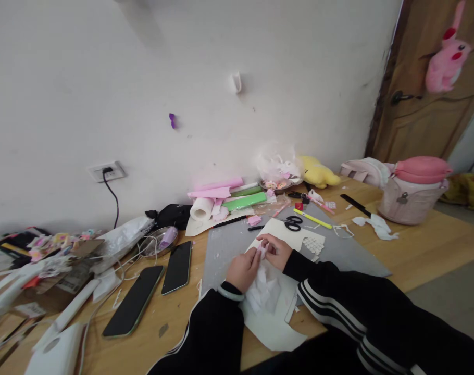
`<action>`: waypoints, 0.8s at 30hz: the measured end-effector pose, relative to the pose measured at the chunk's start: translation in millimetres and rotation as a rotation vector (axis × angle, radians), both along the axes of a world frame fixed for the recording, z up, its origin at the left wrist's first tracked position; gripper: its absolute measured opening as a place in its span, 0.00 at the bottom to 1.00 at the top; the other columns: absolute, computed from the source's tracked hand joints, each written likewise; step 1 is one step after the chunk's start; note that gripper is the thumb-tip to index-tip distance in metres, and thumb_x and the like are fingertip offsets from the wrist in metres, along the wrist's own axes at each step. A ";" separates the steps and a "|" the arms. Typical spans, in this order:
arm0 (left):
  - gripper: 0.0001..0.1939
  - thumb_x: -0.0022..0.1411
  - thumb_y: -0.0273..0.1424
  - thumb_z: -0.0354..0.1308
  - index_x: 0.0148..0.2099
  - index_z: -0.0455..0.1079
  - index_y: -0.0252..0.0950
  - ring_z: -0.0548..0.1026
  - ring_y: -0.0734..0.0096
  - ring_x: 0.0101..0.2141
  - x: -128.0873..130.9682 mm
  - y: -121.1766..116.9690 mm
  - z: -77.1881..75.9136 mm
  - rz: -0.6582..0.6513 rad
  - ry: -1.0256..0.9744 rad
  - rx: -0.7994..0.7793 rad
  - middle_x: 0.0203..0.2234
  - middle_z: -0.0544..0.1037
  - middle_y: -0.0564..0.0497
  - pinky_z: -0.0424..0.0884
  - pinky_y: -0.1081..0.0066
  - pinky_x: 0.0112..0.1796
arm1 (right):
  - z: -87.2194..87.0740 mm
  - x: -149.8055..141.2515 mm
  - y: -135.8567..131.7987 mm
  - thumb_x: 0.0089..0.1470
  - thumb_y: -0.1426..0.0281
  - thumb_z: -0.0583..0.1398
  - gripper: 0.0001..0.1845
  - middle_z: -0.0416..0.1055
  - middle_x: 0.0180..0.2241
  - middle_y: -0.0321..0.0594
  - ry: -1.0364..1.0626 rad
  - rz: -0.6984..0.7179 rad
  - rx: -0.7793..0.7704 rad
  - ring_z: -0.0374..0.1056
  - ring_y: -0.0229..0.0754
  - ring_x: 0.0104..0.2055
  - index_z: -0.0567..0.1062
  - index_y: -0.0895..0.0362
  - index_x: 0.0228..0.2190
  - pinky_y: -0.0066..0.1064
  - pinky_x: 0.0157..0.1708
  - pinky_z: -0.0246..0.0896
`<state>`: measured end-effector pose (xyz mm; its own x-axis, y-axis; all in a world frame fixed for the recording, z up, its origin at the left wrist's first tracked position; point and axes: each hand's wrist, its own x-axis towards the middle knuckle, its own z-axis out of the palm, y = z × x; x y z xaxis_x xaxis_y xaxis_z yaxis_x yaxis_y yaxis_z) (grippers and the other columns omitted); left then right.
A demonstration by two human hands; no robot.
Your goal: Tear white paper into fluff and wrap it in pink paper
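Note:
Both my hands meet over the middle of the grey mat (217,250). A crumpled piece of thin white paper (263,291) hangs below them, its gathered top pinched between the fingers. My left hand (242,268), with a pale bangle at the wrist, closes on it from the left. My right hand (276,251) grips the same gathered tip from the right, where a bit of pale pink shows. Underneath lies a cream sheet of paper (278,333). Black-handled scissors (294,224) lie just beyond my right hand, near cut white scraps (313,245).
Two phones (133,302) lie to the left, beside cables and a cluttered cardboard box (61,281). Paper rolls (201,209), a green strip (245,201) and a yellow plush toy (319,172) line the wall. A yellow pen (312,219) is behind the scissors; a pink-lidded container (414,190) stands right.

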<state>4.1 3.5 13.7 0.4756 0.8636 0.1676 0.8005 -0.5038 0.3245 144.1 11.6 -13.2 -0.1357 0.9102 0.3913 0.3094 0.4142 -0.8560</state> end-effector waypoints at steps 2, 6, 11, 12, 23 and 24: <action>0.15 0.62 0.33 0.37 0.30 0.62 0.36 0.71 0.71 0.24 0.2 0.3 0.3 0.001 -0.001 0.001 0.21 0.72 0.50 0.58 0.76 0.25 | -0.7 0.8 0.4 0.34 0.83 0.50 0.23 0.63 0.27 0.34 -0.007 0.008 0.040 0.53 0.29 0.20 0.64 0.58 0.37 0.22 0.21 0.51; 0.15 0.62 0.33 0.37 0.30 0.62 0.37 0.70 0.71 0.24 0.0 0.1 0.4 0.003 0.001 -0.009 0.21 0.72 0.51 0.58 0.76 0.25 | -0.5 1.6 0.4 0.34 0.83 0.49 0.25 0.65 0.30 0.36 -0.023 0.020 0.070 0.53 0.29 0.20 0.64 0.58 0.38 0.22 0.21 0.51; 0.15 0.61 0.33 0.37 0.30 0.62 0.37 0.70 0.71 0.24 -0.4 -0.2 -0.3 -0.003 -0.019 -0.005 0.21 0.72 0.51 0.58 0.76 0.25 | 0.2 1.0 0.2 0.32 0.83 0.49 0.25 0.64 0.29 0.37 -0.024 0.010 0.061 0.52 0.29 0.20 0.64 0.58 0.37 0.23 0.21 0.51; 0.15 0.61 0.33 0.37 0.30 0.62 0.37 0.70 0.71 0.24 -0.4 -0.2 -0.2 0.001 -0.018 -0.007 0.21 0.72 0.51 0.58 0.76 0.25 | 0.7 0.8 0.1 0.32 0.83 0.49 0.25 0.64 0.29 0.36 -0.024 0.010 0.058 0.52 0.29 0.20 0.64 0.58 0.37 0.23 0.20 0.51; 0.15 0.61 0.33 0.37 0.30 0.62 0.37 0.70 0.71 0.24 0.9 -1.2 2.5 0.007 -0.013 -0.020 0.21 0.72 0.51 0.58 0.76 0.25 | 6.8 0.4 -2.2 0.33 0.81 0.51 0.12 0.53 0.16 0.27 -0.037 -0.031 0.032 0.49 0.30 0.18 0.66 0.58 0.24 0.22 0.20 0.48; 0.14 0.61 0.33 0.38 0.30 0.63 0.37 0.70 0.71 0.24 0.9 -1.3 2.5 0.009 -0.014 -0.022 0.21 0.73 0.51 0.59 0.76 0.26 | 6.3 0.4 -1.9 0.33 0.81 0.51 0.14 0.53 0.16 0.27 -0.033 -0.025 0.015 0.49 0.30 0.18 0.68 0.58 0.27 0.22 0.19 0.48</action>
